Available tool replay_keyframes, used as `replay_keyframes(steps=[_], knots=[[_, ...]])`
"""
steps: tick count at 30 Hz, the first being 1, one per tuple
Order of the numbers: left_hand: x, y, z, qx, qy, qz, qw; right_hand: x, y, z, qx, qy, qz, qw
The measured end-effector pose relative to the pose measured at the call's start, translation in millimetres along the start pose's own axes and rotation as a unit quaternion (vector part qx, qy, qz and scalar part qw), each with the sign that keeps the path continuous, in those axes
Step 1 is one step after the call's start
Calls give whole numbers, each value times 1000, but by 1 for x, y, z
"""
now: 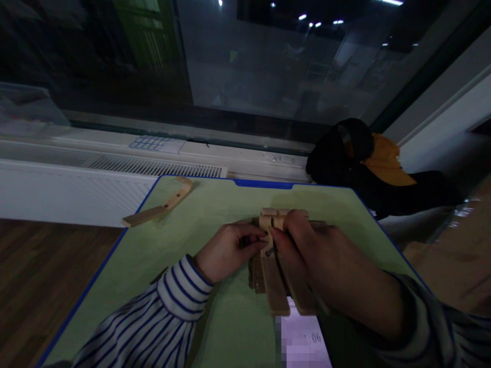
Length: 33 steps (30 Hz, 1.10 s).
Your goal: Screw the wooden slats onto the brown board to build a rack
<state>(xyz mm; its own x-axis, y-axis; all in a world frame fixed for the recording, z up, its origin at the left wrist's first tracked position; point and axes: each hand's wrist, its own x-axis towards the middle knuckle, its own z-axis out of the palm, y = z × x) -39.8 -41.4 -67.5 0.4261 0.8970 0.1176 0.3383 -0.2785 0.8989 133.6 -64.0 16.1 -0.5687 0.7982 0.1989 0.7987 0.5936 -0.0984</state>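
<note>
Two long pale wooden pieces lie side by side in front of me, one a slat [276, 291] on the left and the other a slat [301, 291] partly under my right hand. A dark screw [269, 252] shows at the left slat. My left hand [230, 250] has its thumb and forefinger closed together against that slat's left edge; what lies between the fingertips is too small to make out. Curled over the upper part of the wood, my right hand [326, 255] is closed, with thumb and forefinger pressed together. Its grip hides what it holds. Brown wooden parts [258, 276] lie underneath.
A curved wooden piece with holes [166, 205] lies at the green table's [215, 204] far left corner. A paper [303, 337] lies near me. Beyond stand a radiator [115, 179] and window sill, with dark and orange clothing [383, 163] at right.
</note>
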Motion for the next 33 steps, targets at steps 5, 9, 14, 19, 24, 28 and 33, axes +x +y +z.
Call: replay_keyframes(steps=[5, 9, 14, 19, 24, 28, 33], knots=[[0, 2, -1, 6, 0, 5, 1000, 3, -2, 0, -5, -14, 6, 1000], [1, 0, 0, 10, -3, 7, 1000, 6, -2, -4, -6, -4, 14, 1000], [1, -2, 2, 23, 7, 5, 1000, 9, 8, -19, -33, 34, 31, 998], [2, -5, 0, 42, 52, -12, 998, 18, 22, -19, -64, 57, 51, 995], [3, -10, -1, 54, 73, -30, 995, 24, 24, -7, -55, 47, 44, 996], [3, -10, 0, 55, 67, -35, 996, 26, 24, -3, -56, 39, 37, 997], [3, -8, 0, 52, 59, -30, 996, 30, 24, -6, -64, 18, 21, 998]])
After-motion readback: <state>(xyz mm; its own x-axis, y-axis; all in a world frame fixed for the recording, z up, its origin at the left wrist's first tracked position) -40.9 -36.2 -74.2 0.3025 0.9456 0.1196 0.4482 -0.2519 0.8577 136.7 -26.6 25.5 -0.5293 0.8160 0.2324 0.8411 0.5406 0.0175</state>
